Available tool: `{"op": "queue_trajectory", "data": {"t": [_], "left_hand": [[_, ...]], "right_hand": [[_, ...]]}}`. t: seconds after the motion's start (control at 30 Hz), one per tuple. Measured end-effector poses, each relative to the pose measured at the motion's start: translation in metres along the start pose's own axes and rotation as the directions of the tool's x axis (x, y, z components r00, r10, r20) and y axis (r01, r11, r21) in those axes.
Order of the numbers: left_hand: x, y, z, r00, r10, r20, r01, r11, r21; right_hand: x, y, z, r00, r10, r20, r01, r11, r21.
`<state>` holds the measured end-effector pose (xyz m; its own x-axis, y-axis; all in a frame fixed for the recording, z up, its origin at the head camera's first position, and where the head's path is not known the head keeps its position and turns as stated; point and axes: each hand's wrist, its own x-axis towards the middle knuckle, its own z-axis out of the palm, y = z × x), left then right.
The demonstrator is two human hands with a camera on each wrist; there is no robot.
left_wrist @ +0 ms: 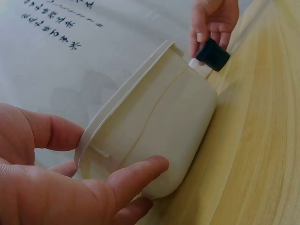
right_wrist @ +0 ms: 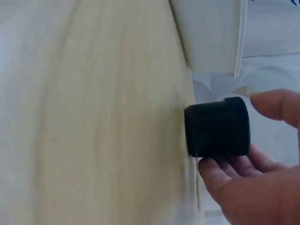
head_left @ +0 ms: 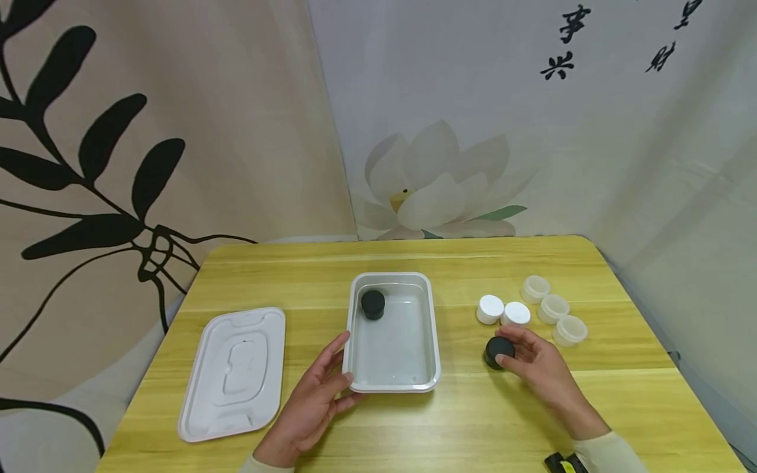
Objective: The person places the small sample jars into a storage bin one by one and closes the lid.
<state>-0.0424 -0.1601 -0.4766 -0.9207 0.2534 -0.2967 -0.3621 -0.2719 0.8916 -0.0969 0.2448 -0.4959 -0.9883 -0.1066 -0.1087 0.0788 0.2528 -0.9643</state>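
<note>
Left hand [head_left: 313,408], fingers spread, touches the white tub's [head_left: 393,348] rim [head_left: 349,315]; right hand [head_left: 541,371] pinches a lidded black jar [head_left: 499,351], tabletop [head_left: 461,420] room to its left.

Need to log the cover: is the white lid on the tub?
No, the white lid lies on the table, left of the open tub.

Left hand [head_left: 313,408] and right hand [head_left: 538,366] well apart, each in a grasp.
The right wrist slants inward from its light sleeve [head_left: 612,453], fingers [right_wrist: 213,180] bent opposite the thumb [right_wrist: 276,104] in a pinch. The left hand extends forward, palm turned inward, its fingers parted around their hold.
</note>
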Motion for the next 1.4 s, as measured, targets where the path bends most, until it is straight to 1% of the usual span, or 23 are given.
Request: {"op": "queue_trajectory", "data": {"t": [0.17,0.27,0.43,0.67,0.9,1.23,1.4], "left_hand": [[0.0,0.0,-0.001,1.0,0.003,0.005,-0.003,1.0,-0.001],[0.0,0.0,-0.002,1.0,0.004,0.013,-0.004,1.0,-0.002],[0.001,0.0,-0.002,1.0,0.002,0.018,-0.002,1.0,0.004],[0.001,0.0,-0.002,1.0,-0.007,-0.001,0.007,1.0,-0.004],[0.0,0.0,-0.001,1.0,0.009,0.008,-0.009,1.0,-0.009],[0.001,0.001,-0.001,1.0,-0.003,-0.005,0.003,1.0,0.001],[0.0,0.001,0.0,1.0,-0.006,0.004,0.006,1.0,0.004]], "right_hand": [[0.0,0.002,0.0,0.998,0.052,0.043,-0.053,0.998,0.022],[0.001,0.003,-0.001,0.996,0.075,0.044,-0.075,0.997,0.016],[0.001,0.0,-0.001,0.996,0.08,0.035,-0.08,0.997,-0.008],[0.006,-0.021,-0.003,0.999,0.025,0.041,-0.023,0.999,-0.038],[0.016,-0.045,0.004,0.997,-0.016,0.076,0.019,0.998,-0.051],[0.036,-0.074,0.026,0.99,-0.073,0.122,0.08,0.995,-0.054],[0.047,-0.085,0.046,0.981,-0.105,0.164,0.107,0.994,-0.005]]}}
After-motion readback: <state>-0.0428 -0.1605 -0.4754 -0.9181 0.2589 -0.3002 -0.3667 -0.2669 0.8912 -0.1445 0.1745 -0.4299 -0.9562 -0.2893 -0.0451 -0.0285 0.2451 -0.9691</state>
